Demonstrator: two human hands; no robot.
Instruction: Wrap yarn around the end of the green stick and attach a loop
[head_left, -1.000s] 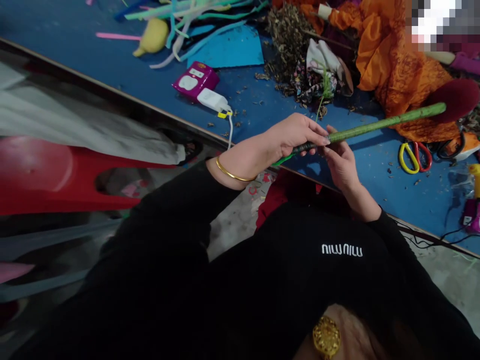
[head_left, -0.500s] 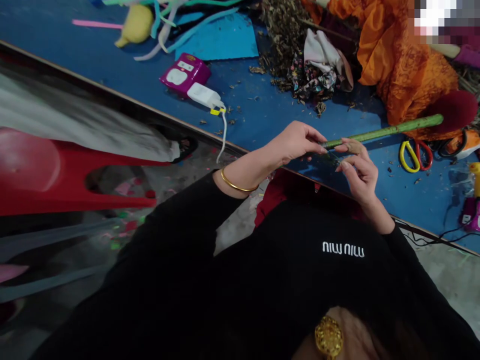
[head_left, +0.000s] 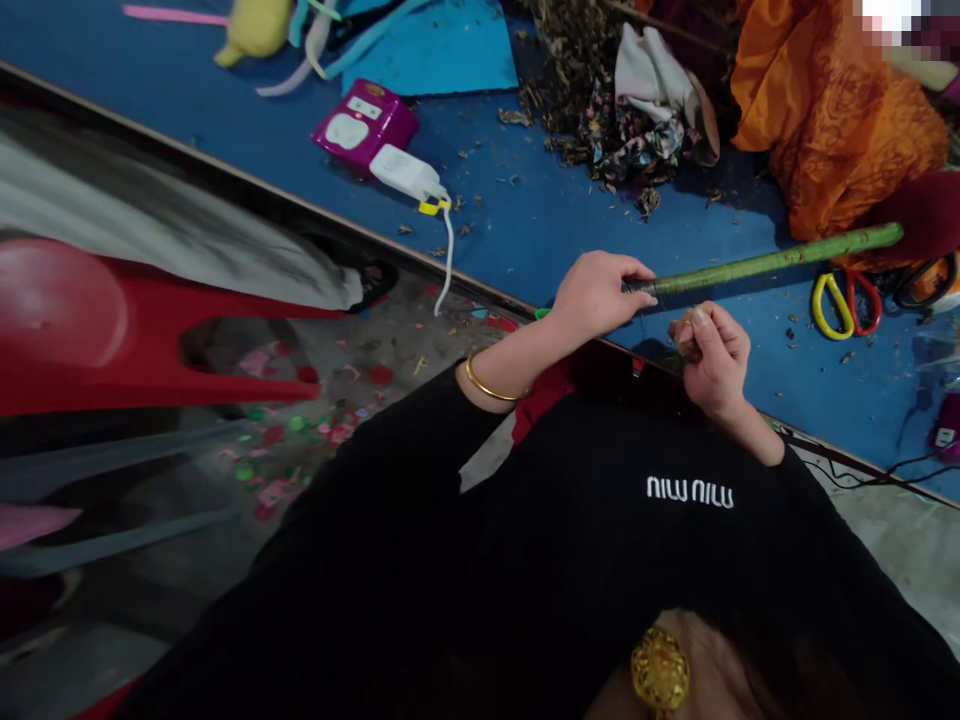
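My left hand (head_left: pixel 596 292), with a gold bangle at the wrist, is closed on the near end of a long green stick (head_left: pixel 780 262). A dark wrapping covers the stick at my fingertips. The stick slants up to the right, towards a dark red round thing (head_left: pixel 930 215). Just below the stick, apart from it, my right hand (head_left: pixel 714 355) is closed with its thumb pressed on the fingers; what it pinches, if anything, is too small to make out. Scissors with yellow and red handles (head_left: pixel 832 306) lie right of my right hand.
On the blue table (head_left: pixel 517 225) lie a purple power socket (head_left: pixel 365 128) with a white plug (head_left: pixel 406 175), a light blue sheet (head_left: pixel 450 55), orange cloth (head_left: pixel 847 130), a crumpled patterned cloth (head_left: pixel 637 150) and dry plant bits. A red stool (head_left: pixel 67 320) stands at left.
My right hand has come off the stick, moved slightly down and closed. My left hand still holds the stick's end. The view has shifted a little.
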